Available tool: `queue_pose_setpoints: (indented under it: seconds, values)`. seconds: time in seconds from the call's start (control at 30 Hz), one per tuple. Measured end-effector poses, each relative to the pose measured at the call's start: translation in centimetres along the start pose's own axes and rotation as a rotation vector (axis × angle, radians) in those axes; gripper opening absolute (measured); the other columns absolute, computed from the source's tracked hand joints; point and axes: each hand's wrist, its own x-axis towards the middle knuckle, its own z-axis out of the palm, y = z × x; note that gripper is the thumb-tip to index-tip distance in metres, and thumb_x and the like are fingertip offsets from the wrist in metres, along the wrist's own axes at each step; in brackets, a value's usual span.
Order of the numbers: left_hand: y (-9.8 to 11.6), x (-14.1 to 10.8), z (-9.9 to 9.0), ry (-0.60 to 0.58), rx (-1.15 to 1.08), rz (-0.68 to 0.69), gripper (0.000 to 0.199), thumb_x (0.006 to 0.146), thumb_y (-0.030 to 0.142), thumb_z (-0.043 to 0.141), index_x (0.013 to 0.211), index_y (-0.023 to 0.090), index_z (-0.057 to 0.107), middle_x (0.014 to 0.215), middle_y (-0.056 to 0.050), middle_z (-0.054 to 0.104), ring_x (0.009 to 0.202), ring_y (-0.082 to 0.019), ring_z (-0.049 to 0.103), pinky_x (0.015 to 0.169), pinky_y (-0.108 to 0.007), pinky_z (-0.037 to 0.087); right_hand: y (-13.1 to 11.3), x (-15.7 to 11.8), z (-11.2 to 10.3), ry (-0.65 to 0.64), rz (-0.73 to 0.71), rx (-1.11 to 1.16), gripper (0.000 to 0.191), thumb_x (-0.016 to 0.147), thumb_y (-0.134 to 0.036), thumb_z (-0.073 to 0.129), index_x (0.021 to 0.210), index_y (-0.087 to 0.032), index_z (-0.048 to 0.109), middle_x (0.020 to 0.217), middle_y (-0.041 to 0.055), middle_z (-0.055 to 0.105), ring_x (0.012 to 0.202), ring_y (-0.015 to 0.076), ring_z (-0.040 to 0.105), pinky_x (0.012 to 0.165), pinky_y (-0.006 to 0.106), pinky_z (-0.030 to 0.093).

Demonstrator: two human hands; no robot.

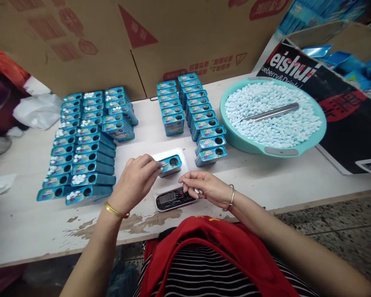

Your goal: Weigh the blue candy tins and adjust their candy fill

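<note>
A blue candy box (174, 163) with a dark round hole in its top sits on the white tray of a small digital scale (173, 199). At the box's left end are the pinched fingertips of my left hand (139, 179); the far side of that grip is hidden. My right hand (208, 189) is curled above the scale's right side, with several small white candies (198, 191) in its fingers. The scale's display (167, 197) is lit, its digits hard to read.
Rows of blue boxes (92, 167), many topped with white candies, stand on the left. More boxes (202, 111) stand behind the scale. At right, a turquoise basin (273, 152) holds pale candies and a metal scoop (273, 112). A large cardboard box (185, 45) closes off the back.
</note>
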Motion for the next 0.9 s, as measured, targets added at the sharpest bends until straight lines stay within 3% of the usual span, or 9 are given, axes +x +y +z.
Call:
queue_pose_setpoints:
  seconds: [0.17,0.33,0.4,0.5,0.57,0.7,0.9]
  values:
    - [1.0,0.6,-0.5,0.043,-0.074,0.038,0.022,0.095,0.030,0.042,0.090,0.018,0.059,0.084,-0.004,0.062,0.079,-0.016,0.057,0.070,-0.030,0.038,0.0,0.0,0.7,-0.024,0.025,0.105,0.026,0.081,-0.039,0.065,0.086,-0.015,0.062,0.072,0.0005,0.060,0.046,0.0034,0.039,0.040,0.021,0.018]
    - [4.0,1.0,-1.4,0.031,-0.174,0.133,0.023,0.094,0.036,0.046,0.107,0.023,0.060,0.101,-0.004,0.066,0.092,-0.018,0.059,0.079,-0.034,0.040,-0.4,-0.8,1.6,-0.105,0.082,0.374,0.036,0.085,-0.051,0.056,0.082,-0.015,0.060,0.068,0.0009,0.057,0.044,0.0041,0.037,0.039,0.021,0.021]
    - [4.0,0.8,-1.6,0.131,-0.178,0.068,0.024,0.093,0.036,0.048,0.110,0.023,0.060,0.104,-0.004,0.066,0.095,-0.018,0.060,0.082,-0.035,0.041,-0.4,-1.7,1.4,-0.059,0.078,0.396,0.031,0.085,-0.045,0.058,0.083,-0.014,0.062,0.070,0.0013,0.057,0.045,0.0038,0.036,0.039,0.021,0.022]
    - [2.4,0.0,-1.6,0.349,-0.227,-0.125,0.018,0.091,0.031,0.052,0.103,0.021,0.062,0.099,-0.003,0.066,0.093,-0.017,0.060,0.081,-0.033,0.044,-0.1,-3.2,0.0,0.053,0.041,0.370,0.021,0.083,-0.032,0.061,0.090,-0.013,0.065,0.074,0.0020,0.058,0.046,0.0035,0.036,0.039,0.021,0.023]
    - [1.0,-0.5,-1.4,0.395,-0.271,-0.186,0.015,0.090,0.029,0.054,0.099,0.021,0.062,0.097,-0.002,0.066,0.091,-0.016,0.060,0.080,-0.031,0.046,0.4,-4.2,-1.5,0.127,0.009,0.345,0.017,0.080,-0.025,0.064,0.093,-0.014,0.065,0.076,0.0016,0.059,0.048,0.0037,0.036,0.040,0.021,0.024]
    - [-0.6,-1.1,-0.7,0.341,-0.309,-0.186,0.014,0.090,0.028,0.055,0.098,0.019,0.063,0.095,-0.003,0.065,0.088,-0.014,0.059,0.078,-0.029,0.047,2.2,-5.6,-4.3,0.257,-0.019,0.279,0.020,0.076,-0.022,0.068,0.094,-0.015,0.065,0.075,0.0008,0.059,0.048,0.0035,0.037,0.040,0.020,0.022]
    - [-1.0,0.0,0.2,0.209,-0.324,-0.099,0.025,0.088,0.033,0.058,0.109,0.019,0.060,0.102,-0.005,0.063,0.093,-0.016,0.058,0.081,-0.030,0.047,5.2,-5.5,-6.9,0.349,0.020,0.250,0.031,0.068,-0.032,0.077,0.090,-0.015,0.065,0.071,-0.0007,0.059,0.044,0.0018,0.034,0.038,0.019,0.017]
